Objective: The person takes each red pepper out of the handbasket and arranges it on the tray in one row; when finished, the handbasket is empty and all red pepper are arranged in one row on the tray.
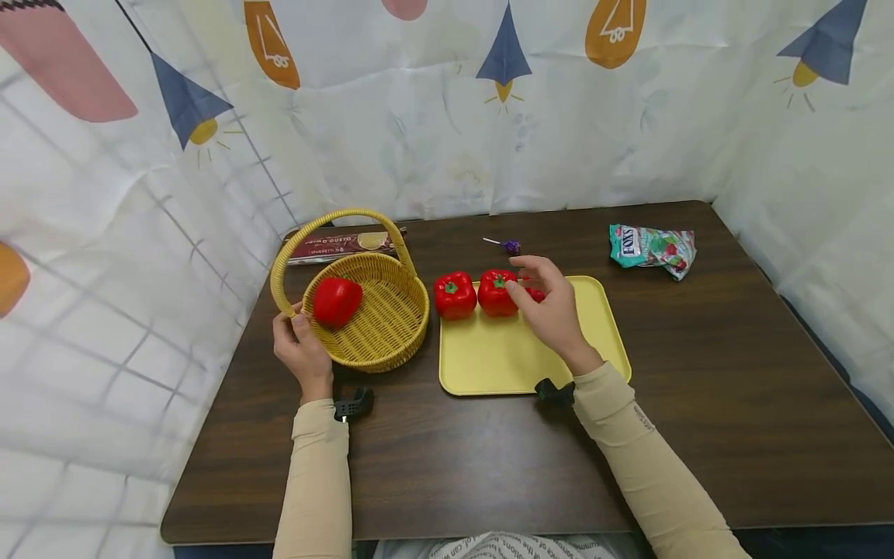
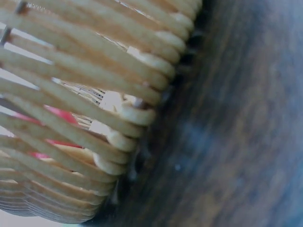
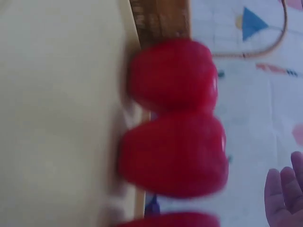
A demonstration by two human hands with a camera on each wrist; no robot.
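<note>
My left hand (image 1: 303,353) grips the yellow wicker basket (image 1: 384,341) at its left rim, by the foot of the handle. Inside lies a red bell pepper (image 1: 337,302) on its side; through the weave, patches of red show in the left wrist view. Two red bell peppers, one left (image 1: 455,296) and one in the middle (image 1: 494,293), stand along the far edge of a yellow tray (image 1: 489,365). Over the tray, my right hand (image 1: 552,310) hovers with fingers parted, partly hiding a third pepper (image 1: 536,295). In the right wrist view its fingers (image 3: 289,182) appear apart from the peppers.
Behind the basket lies a long dark red box (image 1: 338,246). A purple-wrapped lollipop (image 1: 513,248) is beyond the tray. Farther right sits a teal snack bag (image 1: 653,248). A printed curtain (image 1: 433,155) borders the dark wooden table (image 1: 733,388).
</note>
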